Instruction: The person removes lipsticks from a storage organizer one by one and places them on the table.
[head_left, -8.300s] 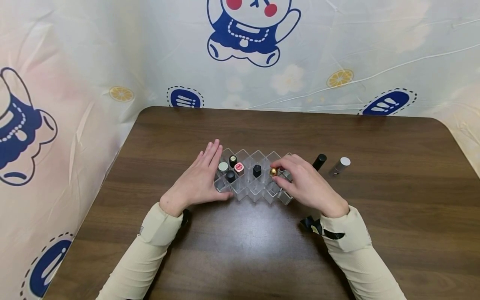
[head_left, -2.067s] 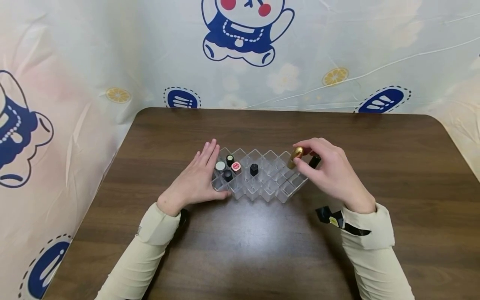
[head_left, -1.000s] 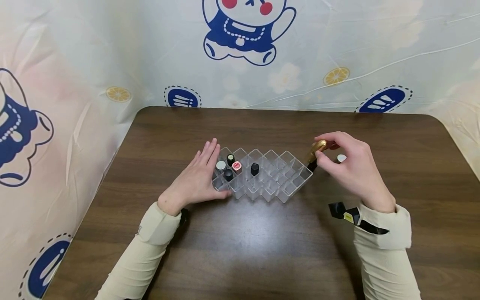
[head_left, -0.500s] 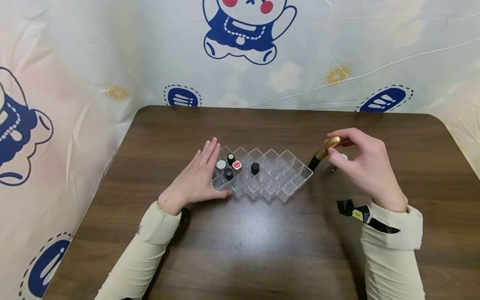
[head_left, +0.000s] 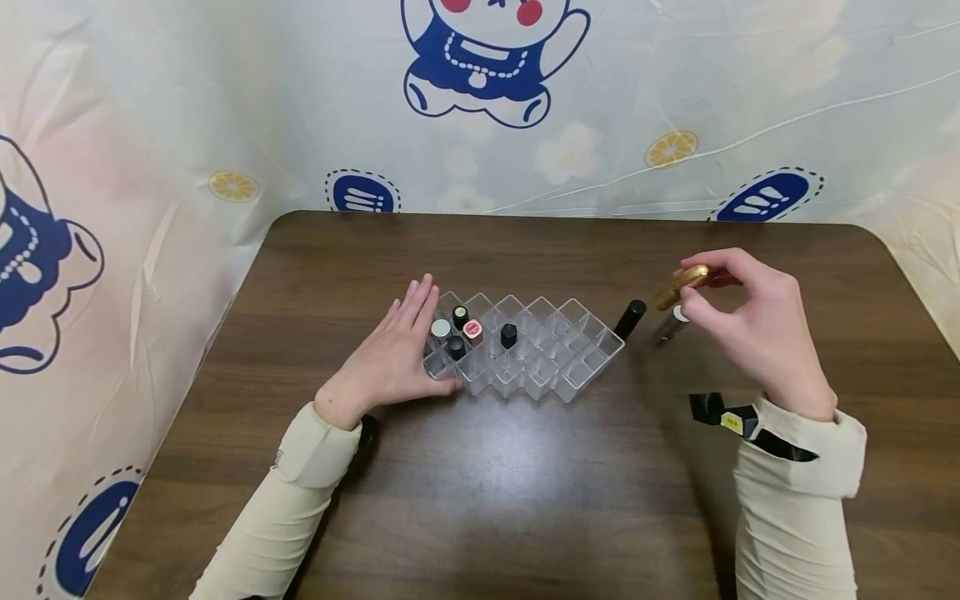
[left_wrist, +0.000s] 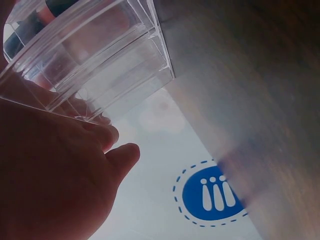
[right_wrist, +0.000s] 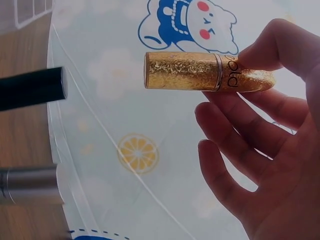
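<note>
My right hand (head_left: 765, 325) pinches a gold lipstick (head_left: 678, 287) between thumb and fingers, above the table to the right of the clear lipstick organizer (head_left: 536, 367). In the right wrist view the lipstick (right_wrist: 182, 71) lies sideways, its rounded end by the thumb, the other fingers loosely bent below. My left hand (head_left: 386, 358) rests along the organizer's left end, fingers straight, thumb at its front edge. Several lipsticks stand in the left compartments, among them a pink-topped one (head_left: 472, 332). One black-capped tube (head_left: 508, 336) stands apart near the middle.
Just off the organizer's right end stands a black tube (head_left: 630, 319). A silver tube with a white top (head_left: 672, 323) stands right of it, close below the gold lipstick. The brown wooden table (head_left: 480, 508) meets a printed curtain (head_left: 600, 108) at its back edge.
My right hand has lifted the gold lipstick out of the organizer and carried it right, past the black tube to near the silver one. My left hand stays on the organizer's left end.
</note>
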